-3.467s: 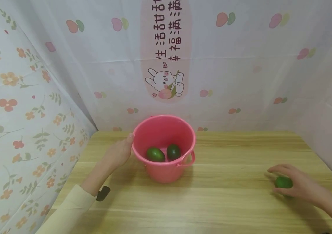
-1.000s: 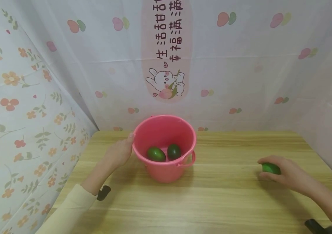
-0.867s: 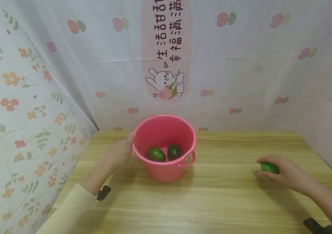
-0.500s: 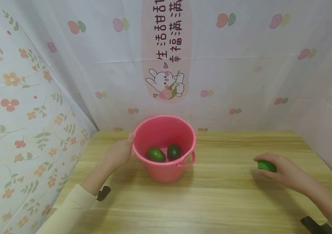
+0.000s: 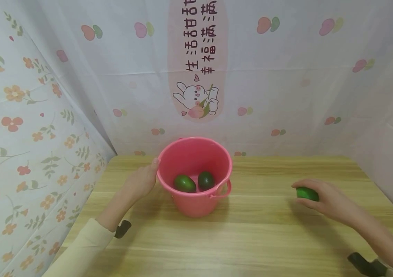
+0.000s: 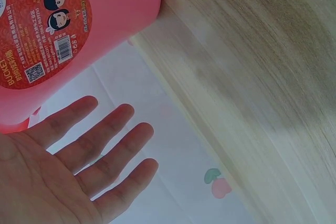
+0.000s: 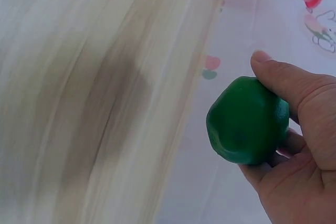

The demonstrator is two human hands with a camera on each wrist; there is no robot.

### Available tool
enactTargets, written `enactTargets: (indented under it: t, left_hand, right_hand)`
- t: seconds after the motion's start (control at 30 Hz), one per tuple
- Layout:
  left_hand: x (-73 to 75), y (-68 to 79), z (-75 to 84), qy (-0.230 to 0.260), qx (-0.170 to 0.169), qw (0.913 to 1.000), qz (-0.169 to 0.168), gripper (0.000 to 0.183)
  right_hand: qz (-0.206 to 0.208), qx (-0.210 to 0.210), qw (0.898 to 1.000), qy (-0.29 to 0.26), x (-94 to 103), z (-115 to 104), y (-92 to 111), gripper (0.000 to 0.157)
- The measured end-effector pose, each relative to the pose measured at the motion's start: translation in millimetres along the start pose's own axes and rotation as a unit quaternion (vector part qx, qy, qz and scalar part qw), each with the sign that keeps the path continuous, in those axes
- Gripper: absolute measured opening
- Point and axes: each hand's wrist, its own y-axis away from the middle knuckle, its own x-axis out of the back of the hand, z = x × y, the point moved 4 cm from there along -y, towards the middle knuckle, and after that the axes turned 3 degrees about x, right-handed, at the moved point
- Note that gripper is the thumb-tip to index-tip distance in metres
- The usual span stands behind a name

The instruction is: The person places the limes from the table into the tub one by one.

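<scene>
A pink bucket stands upright on the table. My left hand is at its left rim, thumb touching the edge. In the left wrist view, the fingers are straight and spread beside the bucket's outer wall. Inside the bucket lie a glossy green oval fruit and a darker green one. To the right, my right hand holds a green bell pepper between thumb and fingers, above the table. Its smooth lobed end faces the right wrist view.
The wood-grain table reaches back to a printed white curtain. A floral curtain borders the left side. The bucket's pink handle hangs on its right side, towards the right hand.
My right hand has gripped the bell pepper, lifted it and carried it left towards the bucket. The left hand and the bucket have stayed in place.
</scene>
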Motion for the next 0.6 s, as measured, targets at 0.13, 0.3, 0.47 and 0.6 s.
enactTargets:
  t: [0.13,0.3,0.47,0.6]
  left_hand:
    - [-0.5,-0.1,-0.2,0.001,-0.002,1.0,0.001,0.084]
    - [-1.2,-0.7,-0.8,0.003,0.001,1.0,-0.001,0.085]
    - [-1.2,-1.2,-1.0,0.003,0.001,1.0,-0.001,0.086]
    - [-0.8,-0.9,-0.8,0.008,0.004,1.0,-0.002,0.086]
  right_hand:
    - [-0.002,-0.003,1.0,-0.001,-1.2,-3.8,-4.0,0.04]
    - [-0.006,-0.005,1.0,-0.007,-2.9,-6.8,-8.3,0.04]
    - [-0.001,0.004,1.0,-0.009,-4.6,-10.0,-13.8,0.041]
    - [0.003,0.008,1.0,-0.022,-6.0,-12.8,-19.2,0.042]
